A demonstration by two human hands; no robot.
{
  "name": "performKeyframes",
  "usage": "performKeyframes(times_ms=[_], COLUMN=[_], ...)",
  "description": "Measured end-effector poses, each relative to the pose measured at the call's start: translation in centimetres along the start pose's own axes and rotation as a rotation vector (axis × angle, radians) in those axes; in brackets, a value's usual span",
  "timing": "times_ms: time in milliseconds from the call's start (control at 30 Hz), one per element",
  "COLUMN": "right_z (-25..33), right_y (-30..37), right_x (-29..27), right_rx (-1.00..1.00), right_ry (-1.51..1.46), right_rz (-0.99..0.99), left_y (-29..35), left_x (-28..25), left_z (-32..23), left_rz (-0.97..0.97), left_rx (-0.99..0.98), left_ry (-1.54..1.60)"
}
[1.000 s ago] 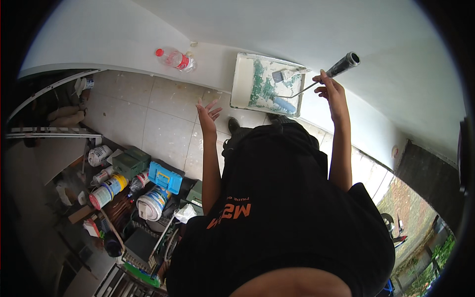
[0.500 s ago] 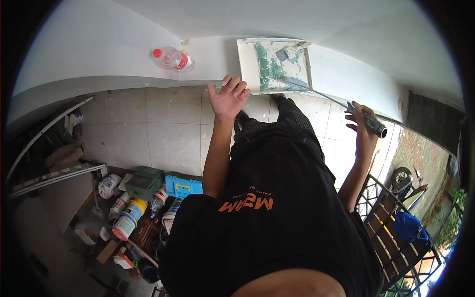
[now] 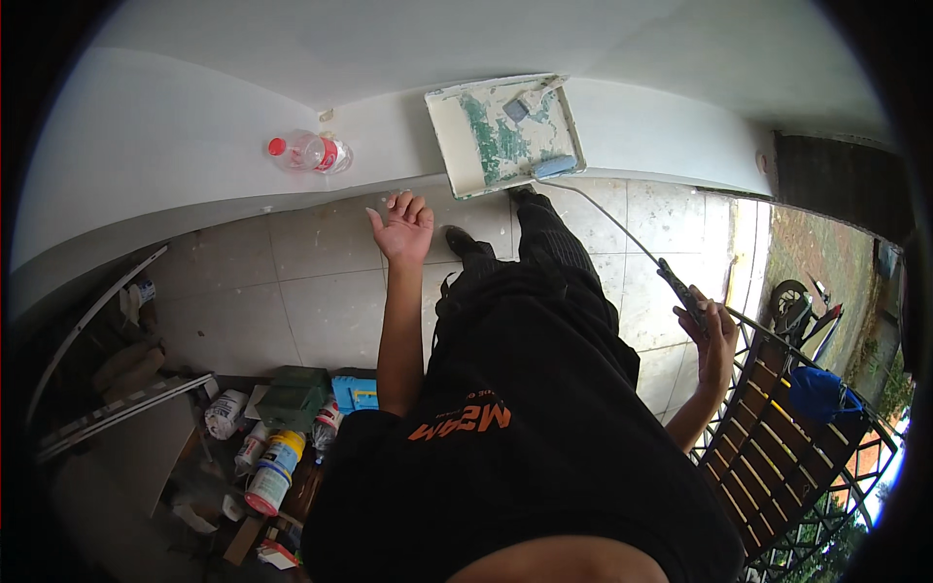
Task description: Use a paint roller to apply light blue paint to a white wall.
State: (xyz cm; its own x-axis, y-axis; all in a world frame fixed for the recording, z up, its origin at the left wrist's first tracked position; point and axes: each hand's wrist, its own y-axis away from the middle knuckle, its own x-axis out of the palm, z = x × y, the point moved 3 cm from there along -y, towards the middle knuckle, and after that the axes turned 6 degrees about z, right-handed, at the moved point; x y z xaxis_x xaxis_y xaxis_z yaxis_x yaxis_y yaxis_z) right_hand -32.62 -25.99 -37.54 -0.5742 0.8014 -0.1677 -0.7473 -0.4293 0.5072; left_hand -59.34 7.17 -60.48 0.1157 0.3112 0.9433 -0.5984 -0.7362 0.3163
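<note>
Wire-framed roller [image 3: 556, 167] is dipping in tray [image 3: 457, 136]; I am judging it light, gripping its handle [image 3: 682, 291] with right hand [image 3: 714, 335]; left hand [image 3: 403, 228] is spreading wide, empty.

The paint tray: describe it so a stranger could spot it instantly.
Follow the broad white ledge that curves above the tiled floor. The paint tray lies flat on it, right of a clear plastic bottle. It alone is rectangular, smeared with green, with the blue roller held by the right hand at its near edge.

white ledge [image 3: 175, 185] | paint tray [image 3: 457, 126], plastic bottle [image 3: 311, 153] on it
</note>
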Motion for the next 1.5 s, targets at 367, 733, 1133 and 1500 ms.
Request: performKeyframes(times_ms=[367, 733, 1133, 1500], right_z=[-7.0, -1.9, 1.9, 5.0], right_y=[-5.3, -13.7, -27.7, -33.2], right_x=[2.0, 3.1, 4.0, 5.5], right_rx=[0.435, 0.013, -0.313, -0.178], right_ry=[0.930, 1.219, 1.320, 1.342], right_rz=[0.140, 0.322, 0.659, 0.935], left_y=[-0.2, 1.3, 0.8, -3.9], left_x=[-0.6, -2.9, -6.5, -5.2], left_z=[-0.3, 2.0, 10.7, 18.5], left_rz=[0.023, -0.077, -0.540, -0.791], left_rx=[0.060, 0.168, 0.579, 0.225], left_ry=[-0.013, -0.058, -0.018, -0.846])
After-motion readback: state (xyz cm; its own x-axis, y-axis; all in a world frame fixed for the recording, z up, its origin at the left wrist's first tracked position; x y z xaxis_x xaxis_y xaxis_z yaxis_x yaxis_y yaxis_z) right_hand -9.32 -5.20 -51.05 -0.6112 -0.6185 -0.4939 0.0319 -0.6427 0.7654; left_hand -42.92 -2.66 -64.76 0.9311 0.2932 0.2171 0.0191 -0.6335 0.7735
